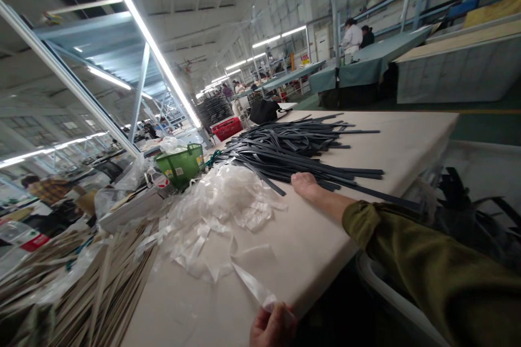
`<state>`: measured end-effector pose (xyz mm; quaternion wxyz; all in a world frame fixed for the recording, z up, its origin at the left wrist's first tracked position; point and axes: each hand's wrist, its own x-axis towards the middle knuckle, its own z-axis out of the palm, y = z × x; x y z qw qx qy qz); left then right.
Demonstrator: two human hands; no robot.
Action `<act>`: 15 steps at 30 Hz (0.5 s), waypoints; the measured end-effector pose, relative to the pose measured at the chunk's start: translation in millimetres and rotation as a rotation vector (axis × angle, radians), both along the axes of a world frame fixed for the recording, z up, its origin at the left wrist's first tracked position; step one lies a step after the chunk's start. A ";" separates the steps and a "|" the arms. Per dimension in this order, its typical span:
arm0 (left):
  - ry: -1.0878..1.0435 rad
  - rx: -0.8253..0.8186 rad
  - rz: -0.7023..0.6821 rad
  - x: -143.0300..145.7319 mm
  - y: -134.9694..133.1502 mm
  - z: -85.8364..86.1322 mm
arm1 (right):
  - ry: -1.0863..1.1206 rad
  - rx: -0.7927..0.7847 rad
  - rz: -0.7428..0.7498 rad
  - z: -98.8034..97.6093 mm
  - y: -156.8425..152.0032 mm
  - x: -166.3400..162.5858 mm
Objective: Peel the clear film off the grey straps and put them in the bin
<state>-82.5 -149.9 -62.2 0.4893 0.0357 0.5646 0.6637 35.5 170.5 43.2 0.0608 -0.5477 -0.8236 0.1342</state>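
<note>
My left hand [272, 327] is at the bottom edge, pinching one end of a clear plastic strip [249, 283] that trails back to a heap of crumpled clear plastic [215, 211] on the beige table [407, 141]. My right hand [305, 183], on an olive-sleeved arm coming in from the right, rests at the near edge of a big pile of long dark grey strips [293, 149]. Its fingers are tucked in against the strips and hidden.
A green basket [181, 165] stands behind the plastic heap, with a red crate [227, 127] farther back. Pale flat sticks [93, 287] are piled at the lower left. Other people work at distant tables [354, 38]. The table edge runs close on the right.
</note>
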 end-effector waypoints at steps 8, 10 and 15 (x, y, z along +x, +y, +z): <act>-0.168 0.079 -0.163 15.4 13.6 16.5 | 0.343 -0.339 0.025 12.9 -89.2 86.8; -0.217 0.145 -0.265 34.3 25.3 25.8 | 0.402 -0.390 0.096 12.0 -137.9 113.3; -0.364 0.313 -0.383 78.9 59.7 46.6 | 0.475 -0.309 0.294 -17.3 -240.2 184.5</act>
